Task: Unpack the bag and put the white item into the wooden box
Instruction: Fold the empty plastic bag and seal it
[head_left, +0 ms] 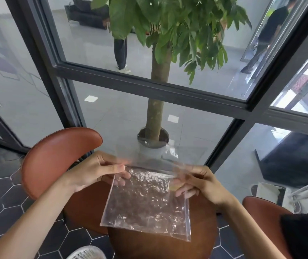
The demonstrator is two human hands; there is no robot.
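Note:
A clear, crinkled zip-top plastic bag (145, 204) hangs in the air above a small round brown table (160, 245). My left hand (95, 172) pinches the bag's top left corner between thumb and fingers. My right hand (199, 184) pinches the top right corner, its fingers curled on the plastic. The bag's mouth is at the top between both hands. I see nothing white inside the bag, and no wooden box is in view.
A brown leather chair (56, 154) stands behind the table on the left, another brown seat (261, 212) at the right. A potted tree (155, 113) rises past the table by the glass wall. A white mesh object (86, 254) shows at the bottom edge.

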